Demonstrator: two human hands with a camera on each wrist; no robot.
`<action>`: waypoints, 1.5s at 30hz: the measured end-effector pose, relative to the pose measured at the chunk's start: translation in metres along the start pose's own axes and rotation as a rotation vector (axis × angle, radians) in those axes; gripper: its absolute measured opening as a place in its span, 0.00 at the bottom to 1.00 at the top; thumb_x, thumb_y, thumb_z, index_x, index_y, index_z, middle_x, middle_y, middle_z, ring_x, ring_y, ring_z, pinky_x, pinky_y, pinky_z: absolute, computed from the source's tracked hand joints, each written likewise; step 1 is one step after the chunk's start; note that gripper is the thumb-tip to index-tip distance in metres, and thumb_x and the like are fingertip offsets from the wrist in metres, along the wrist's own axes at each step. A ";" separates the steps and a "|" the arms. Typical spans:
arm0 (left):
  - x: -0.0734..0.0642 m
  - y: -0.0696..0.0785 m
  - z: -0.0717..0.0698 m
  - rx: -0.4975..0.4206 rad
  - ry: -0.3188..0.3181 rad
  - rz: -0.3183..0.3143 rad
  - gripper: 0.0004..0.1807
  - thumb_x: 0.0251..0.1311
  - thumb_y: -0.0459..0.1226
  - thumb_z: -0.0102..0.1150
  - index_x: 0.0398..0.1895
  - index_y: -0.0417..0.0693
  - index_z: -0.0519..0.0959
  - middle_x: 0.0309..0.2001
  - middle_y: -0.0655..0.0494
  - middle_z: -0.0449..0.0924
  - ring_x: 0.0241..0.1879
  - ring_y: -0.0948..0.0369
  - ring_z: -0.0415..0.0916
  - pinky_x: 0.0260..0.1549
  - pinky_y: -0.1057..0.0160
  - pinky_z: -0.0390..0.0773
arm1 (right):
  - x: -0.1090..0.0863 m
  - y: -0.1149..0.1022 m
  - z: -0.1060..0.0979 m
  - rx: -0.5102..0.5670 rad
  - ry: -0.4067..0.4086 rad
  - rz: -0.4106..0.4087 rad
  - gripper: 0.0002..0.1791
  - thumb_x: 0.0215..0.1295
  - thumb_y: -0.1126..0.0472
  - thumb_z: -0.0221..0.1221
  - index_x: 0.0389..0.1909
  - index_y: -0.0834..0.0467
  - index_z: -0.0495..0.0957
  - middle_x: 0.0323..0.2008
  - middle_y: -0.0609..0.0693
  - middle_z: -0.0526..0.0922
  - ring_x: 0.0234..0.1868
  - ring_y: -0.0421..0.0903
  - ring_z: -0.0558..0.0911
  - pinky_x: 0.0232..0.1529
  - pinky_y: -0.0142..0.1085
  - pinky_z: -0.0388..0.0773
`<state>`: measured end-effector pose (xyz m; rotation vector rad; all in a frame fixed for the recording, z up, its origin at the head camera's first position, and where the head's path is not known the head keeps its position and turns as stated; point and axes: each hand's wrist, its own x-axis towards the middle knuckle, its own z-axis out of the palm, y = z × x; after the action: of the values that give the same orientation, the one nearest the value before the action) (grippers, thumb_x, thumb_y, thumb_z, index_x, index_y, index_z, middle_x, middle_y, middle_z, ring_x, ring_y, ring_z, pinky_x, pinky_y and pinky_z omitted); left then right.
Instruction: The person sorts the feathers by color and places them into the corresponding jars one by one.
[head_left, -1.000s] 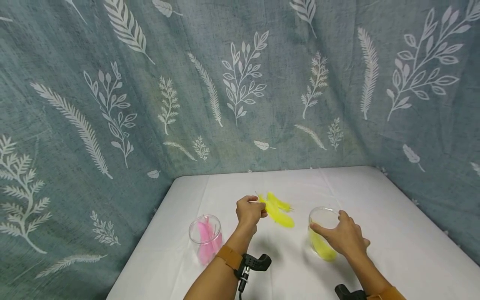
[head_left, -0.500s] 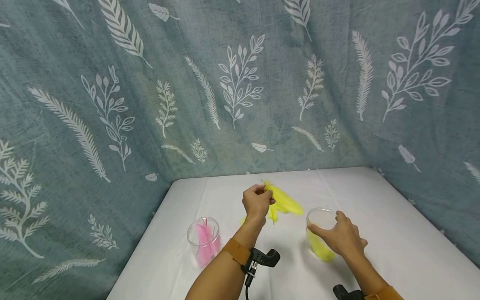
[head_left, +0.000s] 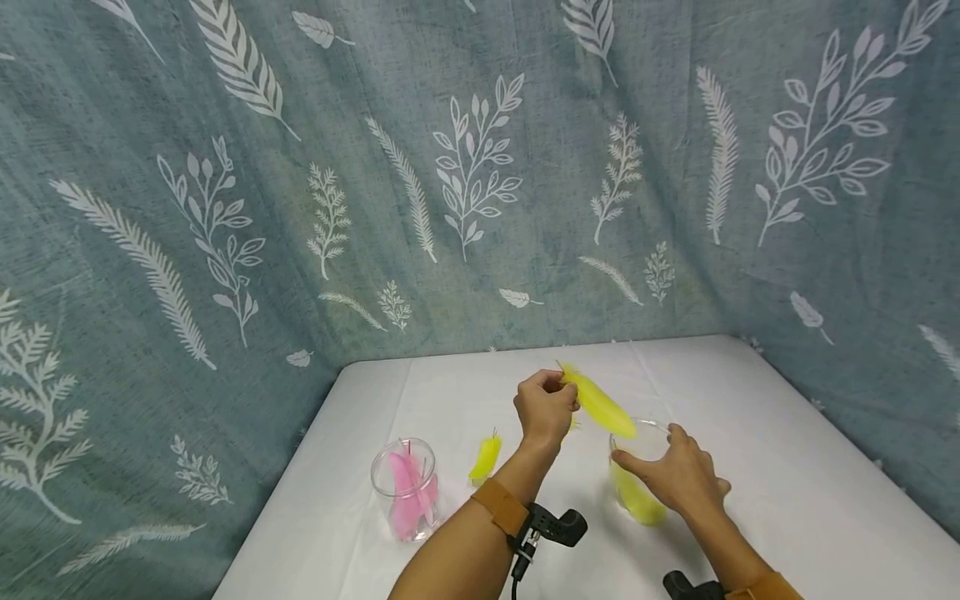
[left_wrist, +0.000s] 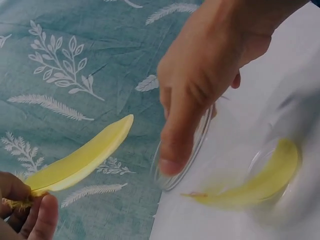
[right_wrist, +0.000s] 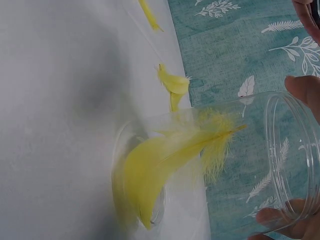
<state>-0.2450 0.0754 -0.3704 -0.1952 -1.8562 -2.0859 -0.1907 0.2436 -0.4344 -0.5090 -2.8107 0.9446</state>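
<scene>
Between thumb and fingertips, my left hand (head_left: 546,406) pinches a yellow feather (head_left: 603,408) by its quill end. In the head view the feather's broad tip slants down to the right and overlaps the near side of a clear jar's rim. My right hand (head_left: 678,467) grips this clear jar (right_wrist: 252,145) near the rim, thumb on one side and fingers on the other. Inside the jar lies another yellow feather (right_wrist: 160,160), its quill pointing toward the mouth. In the left wrist view the held feather (left_wrist: 85,157) hangs left of the right hand (left_wrist: 195,85).
Left of my left forearm stands a second clear jar (head_left: 382,477) with pink feathers (head_left: 407,500) in it. One yellow feather (head_left: 486,457) lies on the white table (head_left: 450,400) beside it. More loose yellow feathers (right_wrist: 174,85) show beyond the gripped jar in the right wrist view.
My left hand has risen from the loose yellow feathers and moved right, bringing the pinched feather up to the jar's rim. The right hand stays on the jar.
</scene>
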 end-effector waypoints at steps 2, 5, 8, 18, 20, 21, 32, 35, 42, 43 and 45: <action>-0.002 -0.002 0.004 0.038 0.000 0.030 0.06 0.49 0.21 0.61 0.29 0.37 0.83 0.21 0.55 0.76 0.17 0.61 0.78 0.19 0.64 0.80 | 0.001 0.000 0.001 -0.001 -0.001 0.002 0.70 0.37 0.20 0.61 0.68 0.71 0.52 0.59 0.73 0.64 0.55 0.72 0.66 0.42 0.69 0.58; -0.006 -0.005 0.009 0.115 -0.010 0.067 0.07 0.49 0.23 0.61 0.30 0.38 0.83 0.20 0.58 0.77 0.17 0.64 0.77 0.19 0.66 0.79 | 0.001 0.001 0.001 -0.001 -0.001 -0.004 0.71 0.37 0.20 0.61 0.68 0.71 0.52 0.59 0.73 0.64 0.55 0.72 0.66 0.42 0.69 0.58; -0.011 -0.009 0.012 0.214 -0.018 0.119 0.06 0.50 0.25 0.62 0.31 0.40 0.84 0.20 0.61 0.77 0.18 0.67 0.75 0.20 0.68 0.77 | 0.001 0.003 0.001 0.000 0.000 -0.015 0.71 0.36 0.19 0.60 0.68 0.71 0.53 0.58 0.73 0.64 0.55 0.72 0.66 0.42 0.69 0.58; -0.029 -0.032 0.022 0.334 -0.101 0.093 0.05 0.52 0.28 0.65 0.29 0.45 0.86 0.20 0.66 0.76 0.21 0.69 0.74 0.21 0.70 0.75 | 0.000 0.002 0.000 -0.007 -0.007 -0.025 0.71 0.37 0.18 0.59 0.68 0.71 0.53 0.60 0.73 0.63 0.55 0.73 0.66 0.42 0.69 0.58; -0.033 -0.035 0.023 0.353 -0.112 0.066 0.04 0.51 0.28 0.65 0.27 0.46 0.86 0.20 0.67 0.76 0.21 0.69 0.74 0.21 0.70 0.75 | -0.001 0.002 0.000 -0.007 -0.006 -0.027 0.72 0.36 0.18 0.59 0.68 0.71 0.53 0.60 0.74 0.63 0.55 0.73 0.66 0.42 0.69 0.58; -0.034 -0.036 0.024 0.362 -0.118 0.052 0.04 0.51 0.29 0.66 0.27 0.47 0.86 0.20 0.67 0.76 0.21 0.69 0.74 0.21 0.69 0.75 | -0.001 0.002 0.000 -0.006 -0.006 -0.027 0.72 0.36 0.17 0.59 0.68 0.71 0.53 0.60 0.74 0.63 0.55 0.73 0.65 0.42 0.69 0.58; -0.040 -0.044 0.029 0.456 -0.156 -0.041 0.05 0.47 0.31 0.69 0.23 0.51 0.86 0.17 0.70 0.75 0.20 0.70 0.73 0.23 0.70 0.74 | -0.002 0.003 -0.002 0.003 -0.001 -0.061 0.71 0.39 0.19 0.58 0.69 0.71 0.51 0.62 0.71 0.63 0.57 0.73 0.64 0.42 0.70 0.57; -0.040 -0.044 0.028 0.449 -0.170 -0.053 0.05 0.47 0.31 0.69 0.23 0.51 0.86 0.17 0.70 0.76 0.20 0.71 0.73 0.23 0.70 0.74 | -0.001 0.002 -0.002 -0.002 0.001 -0.059 0.71 0.39 0.19 0.58 0.69 0.72 0.51 0.62 0.71 0.63 0.57 0.73 0.64 0.42 0.71 0.57; -0.039 -0.046 0.025 0.427 -0.218 -0.057 0.04 0.45 0.31 0.69 0.25 0.49 0.86 0.19 0.68 0.77 0.22 0.70 0.74 0.25 0.70 0.74 | -0.001 0.003 -0.002 -0.003 0.000 -0.060 0.72 0.39 0.19 0.58 0.69 0.72 0.51 0.62 0.71 0.64 0.57 0.72 0.65 0.42 0.71 0.58; -0.039 -0.046 0.025 0.421 -0.227 -0.052 0.04 0.45 0.31 0.69 0.26 0.48 0.86 0.19 0.68 0.78 0.22 0.70 0.74 0.25 0.70 0.75 | -0.001 0.003 -0.001 -0.001 0.001 -0.060 0.71 0.39 0.19 0.58 0.69 0.71 0.51 0.62 0.71 0.64 0.57 0.72 0.65 0.42 0.71 0.57; -0.039 -0.047 0.023 0.395 -0.252 -0.042 0.04 0.46 0.32 0.70 0.27 0.48 0.86 0.20 0.68 0.78 0.23 0.71 0.75 0.26 0.70 0.75 | -0.001 0.003 -0.001 0.000 0.002 -0.057 0.71 0.40 0.19 0.58 0.69 0.71 0.51 0.62 0.71 0.64 0.57 0.72 0.65 0.42 0.71 0.57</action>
<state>-0.2272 0.1085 -0.4243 -0.3338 -2.3955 -1.7355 -0.1890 0.2465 -0.4358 -0.4270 -2.8074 0.9329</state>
